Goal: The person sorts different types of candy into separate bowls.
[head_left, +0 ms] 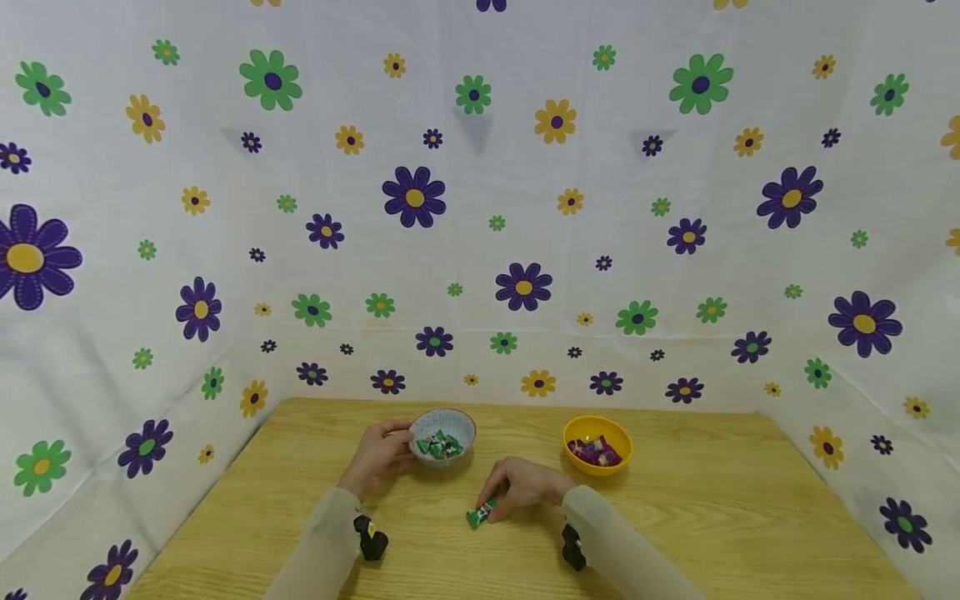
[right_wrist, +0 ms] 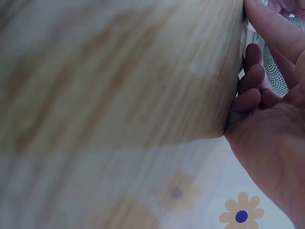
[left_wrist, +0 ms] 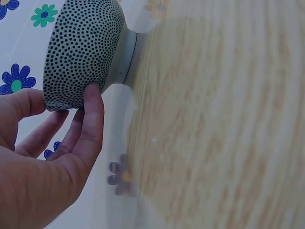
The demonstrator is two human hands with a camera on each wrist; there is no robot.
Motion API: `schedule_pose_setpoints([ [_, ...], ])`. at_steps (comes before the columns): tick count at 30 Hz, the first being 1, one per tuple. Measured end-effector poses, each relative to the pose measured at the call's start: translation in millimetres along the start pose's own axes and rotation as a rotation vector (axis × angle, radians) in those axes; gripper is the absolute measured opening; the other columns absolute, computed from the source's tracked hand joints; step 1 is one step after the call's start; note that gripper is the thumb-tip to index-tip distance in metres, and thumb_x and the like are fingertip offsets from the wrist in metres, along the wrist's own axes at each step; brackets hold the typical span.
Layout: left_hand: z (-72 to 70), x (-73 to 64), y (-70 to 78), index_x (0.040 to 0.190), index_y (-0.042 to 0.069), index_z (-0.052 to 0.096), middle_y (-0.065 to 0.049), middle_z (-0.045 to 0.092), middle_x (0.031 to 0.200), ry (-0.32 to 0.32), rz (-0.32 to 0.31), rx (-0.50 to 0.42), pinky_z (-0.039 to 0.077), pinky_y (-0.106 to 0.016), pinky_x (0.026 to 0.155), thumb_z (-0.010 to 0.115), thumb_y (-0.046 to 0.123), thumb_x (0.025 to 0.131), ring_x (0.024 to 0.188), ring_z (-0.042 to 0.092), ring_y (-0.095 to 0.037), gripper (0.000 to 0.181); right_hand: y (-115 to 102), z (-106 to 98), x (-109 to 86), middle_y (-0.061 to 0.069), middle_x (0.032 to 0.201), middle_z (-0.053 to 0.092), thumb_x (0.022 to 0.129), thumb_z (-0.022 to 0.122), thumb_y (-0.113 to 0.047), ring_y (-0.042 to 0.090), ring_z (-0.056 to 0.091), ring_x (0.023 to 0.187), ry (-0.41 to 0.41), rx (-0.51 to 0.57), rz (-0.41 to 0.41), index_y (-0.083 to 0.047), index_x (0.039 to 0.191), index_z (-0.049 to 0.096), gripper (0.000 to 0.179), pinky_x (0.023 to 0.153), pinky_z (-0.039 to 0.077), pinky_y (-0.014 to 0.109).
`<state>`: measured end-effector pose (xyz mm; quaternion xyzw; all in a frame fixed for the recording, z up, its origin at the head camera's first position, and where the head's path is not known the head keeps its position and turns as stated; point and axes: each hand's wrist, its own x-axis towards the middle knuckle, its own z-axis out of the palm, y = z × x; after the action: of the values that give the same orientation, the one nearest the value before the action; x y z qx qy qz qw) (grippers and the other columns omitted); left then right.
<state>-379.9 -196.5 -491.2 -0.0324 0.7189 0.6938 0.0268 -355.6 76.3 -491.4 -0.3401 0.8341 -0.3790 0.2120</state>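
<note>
A dotted bowl (head_left: 459,457) with a reddish rim stands on the table, holding several green-wrapped candies (head_left: 441,445). My left hand (head_left: 380,454) grips its left side. In the left wrist view, the thumb is at the rim of the bowl (left_wrist: 81,52) and the fingers lie against the outer wall. To the right and nearer me, my right hand (head_left: 525,483) pinches a green-wrapped candy (head_left: 481,512) low at the tabletop. In the right wrist view, the other fingers (right_wrist: 251,76) are curled close to the wood, and the candy is hidden.
A yellow bowl (head_left: 627,454) with several purple-wrapped candies (head_left: 596,452) stands to the right, beyond my right hand. The wooden table (head_left: 735,500) ends at a flower-printed cloth (head_left: 480,367) at the back and sides. Each wrist bears a small black device (head_left: 371,540).
</note>
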Motion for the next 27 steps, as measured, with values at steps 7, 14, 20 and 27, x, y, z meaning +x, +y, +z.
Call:
schedule_pose_setpoints([
  [7,0.6,-0.5,-0.1,0.12,-0.001,0.053,-0.022,0.058,0.108,0.002,0.002,0.01,0.051,-0.042,0.073,0.052,0.007,0.089,0.082,0.063,-0.024,0.032,-0.8,-0.1,-0.7,-0.005,0.088,0.059,0.072,0.075,-0.01,0.009,0.049,0.083,0.005,0.0,-0.003,-0.012,0.086,0.074,0.014,0.073,0.039,0.022],
  [14,1.0,-0.6,1.7,0.121,-0.001,0.052,-0.023,0.055,0.113,0.004,0.005,0.023,0.051,-0.043,0.075,0.051,0.009,0.09,0.085,0.062,-0.024,0.033,-0.5,-1.3,-1.4,-0.005,0.09,0.058,0.075,0.073,-0.011,0.009,0.049,0.084,0.015,-0.002,0.004,-0.013,0.087,0.073,0.012,0.074,0.041,0.022],
  [20,-0.5,-0.2,-0.1,0.122,-0.002,0.051,-0.022,0.056,0.111,0.005,0.004,0.012,0.05,-0.044,0.075,0.052,0.009,0.09,0.085,0.062,-0.025,0.034,-0.1,-1.0,-1.2,-0.004,0.092,0.056,0.077,0.071,-0.013,0.011,0.047,0.085,0.038,0.043,0.027,-0.016,0.088,0.072,0.011,0.074,0.04,0.024],
  [27,0.3,0.9,-2.2,0.12,-0.001,0.052,-0.021,0.059,0.106,0.006,0.012,0.008,0.051,-0.044,0.074,0.054,0.01,0.089,0.083,0.062,-0.026,0.033,-1.8,-2.5,-4.6,-0.002,0.093,0.057,0.079,0.07,-0.012,0.017,0.047,0.086,0.067,0.089,0.02,-0.016,0.09,0.072,0.012,0.072,0.039,0.026],
])
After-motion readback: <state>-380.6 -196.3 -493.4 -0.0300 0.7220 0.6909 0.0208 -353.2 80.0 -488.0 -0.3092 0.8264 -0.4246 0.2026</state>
